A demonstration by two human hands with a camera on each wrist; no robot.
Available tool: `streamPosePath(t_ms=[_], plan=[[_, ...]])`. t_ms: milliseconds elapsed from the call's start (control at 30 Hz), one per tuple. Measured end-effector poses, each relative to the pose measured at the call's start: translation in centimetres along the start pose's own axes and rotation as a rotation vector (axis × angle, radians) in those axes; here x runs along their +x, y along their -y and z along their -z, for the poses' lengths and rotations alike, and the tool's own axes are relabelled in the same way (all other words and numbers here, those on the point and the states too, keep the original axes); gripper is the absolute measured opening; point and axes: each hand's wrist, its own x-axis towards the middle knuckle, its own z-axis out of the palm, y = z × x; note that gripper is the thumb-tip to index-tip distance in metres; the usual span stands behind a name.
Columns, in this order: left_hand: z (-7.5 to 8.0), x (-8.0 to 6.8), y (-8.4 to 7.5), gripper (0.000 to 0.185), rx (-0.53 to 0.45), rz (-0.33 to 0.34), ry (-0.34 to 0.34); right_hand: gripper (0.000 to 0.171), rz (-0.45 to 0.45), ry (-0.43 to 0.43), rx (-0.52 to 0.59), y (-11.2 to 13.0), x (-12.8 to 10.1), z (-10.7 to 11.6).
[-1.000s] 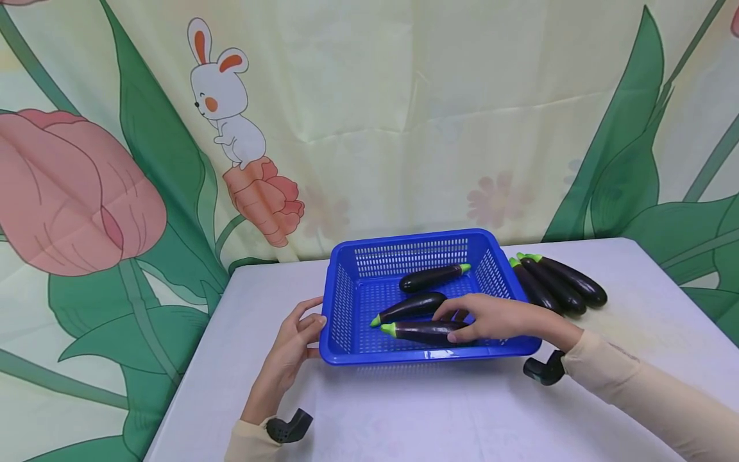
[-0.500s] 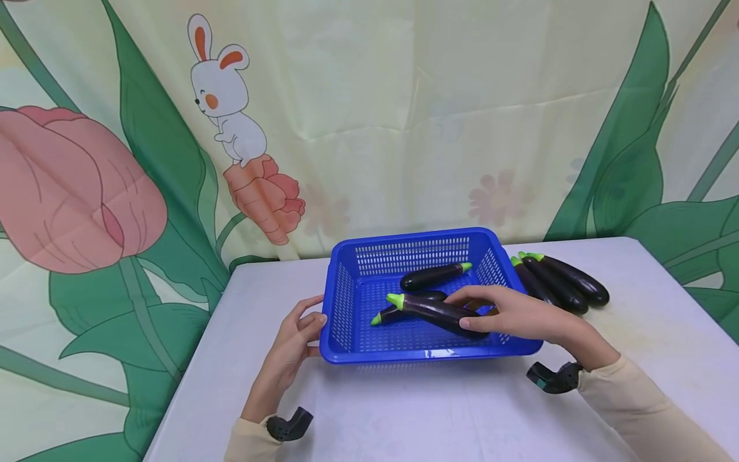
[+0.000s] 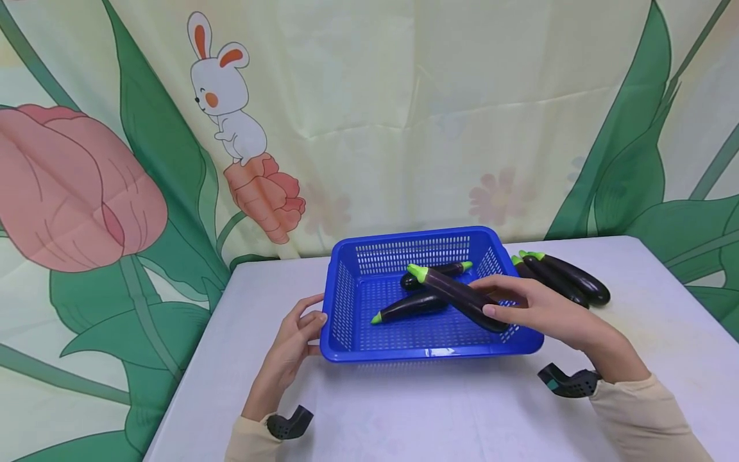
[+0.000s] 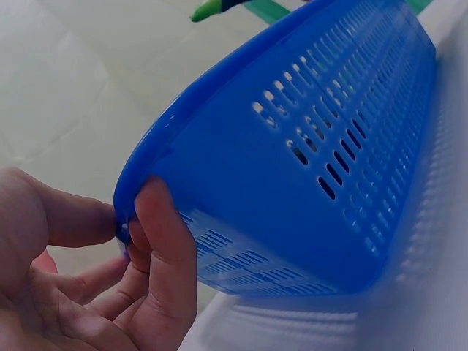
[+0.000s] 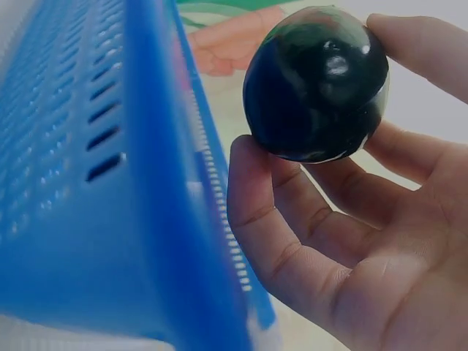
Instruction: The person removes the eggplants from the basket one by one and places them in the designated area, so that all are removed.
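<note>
My right hand (image 3: 537, 311) grips a dark purple eggplant (image 3: 456, 292) near its thick end, its green stem pointing up and left over the blue basket (image 3: 430, 352). In the right wrist view the round end of that eggplant (image 5: 318, 88) sits between thumb and fingers. Two more eggplants lie inside the basket: one in the middle (image 3: 407, 308), one at the back (image 3: 447, 270), partly hidden by the raised one. At the basket's left rim my left hand (image 3: 291, 343) pinches the edge; in the left wrist view the fingers (image 4: 172, 248) curl under the rim.
Several eggplants (image 3: 568, 279) lie side by side on the white tabletop (image 3: 416, 417), right of the basket, one partly hidden. Behind the table hangs a printed curtain (image 3: 369, 115) with a rabbit and flowers.
The right hand has lifted the front eggplant off the basket's floor and carried it up and to the right, its stem tilting upward. The left hand stays at the rim.
</note>
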Motion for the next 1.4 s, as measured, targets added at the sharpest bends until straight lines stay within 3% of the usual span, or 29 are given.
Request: streamPosePath(t_ms=[300,567,1100,1400], plan=[[0.4,0.2,-0.3,0.049,0.022,-0.006,0.005,0.038,0.028,-0.074,0.032,-0.1,-0.8,1.3],[0.5,0.4,-0.3,0.05,0.019,-0.004,0.004,0.041,-0.034,-0.094,0.028,-0.8,-1.0,2.1],[0.3,0.5,0.1,0.05,0.015,-0.001,0.009,0.042,-0.069,-0.247,0.003,-5.0,-2.5,5.8],[0.2,0.3,0.1,0.05,0.02,0.005,-0.002,0.034,0.005,-0.298,0.239,-7.4,-3.3,7.4]])
